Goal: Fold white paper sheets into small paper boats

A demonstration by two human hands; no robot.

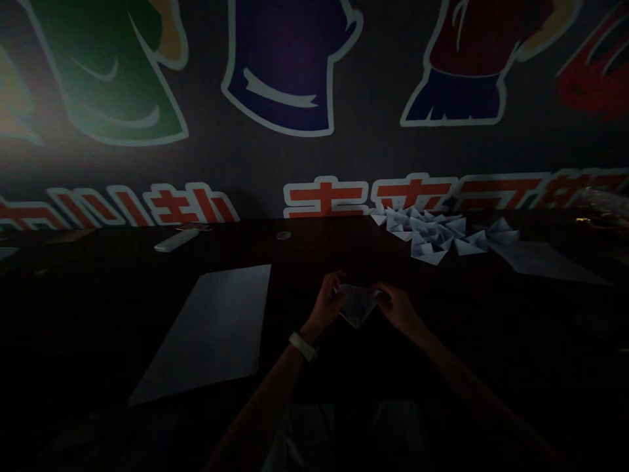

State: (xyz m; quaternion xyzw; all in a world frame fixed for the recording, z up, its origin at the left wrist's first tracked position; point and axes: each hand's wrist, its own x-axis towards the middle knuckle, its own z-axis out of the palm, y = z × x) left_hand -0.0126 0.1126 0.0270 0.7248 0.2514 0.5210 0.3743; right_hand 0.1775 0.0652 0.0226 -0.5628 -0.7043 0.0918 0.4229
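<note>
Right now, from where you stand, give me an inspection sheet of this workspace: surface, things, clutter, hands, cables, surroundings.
Surface: dark tabletop, dimly lit.
Things: folded paper held between both hands; heap of folded paper pieces ahead.
Clutter: white paper sheet at left, another sheet at right, white oblong object, small round disc.
Hands: left hand, with white wristband, and right hand both grip it.
Cables: nothing seen.
Surroundings: wall mural of cartoon figures, red lettering.
</note>
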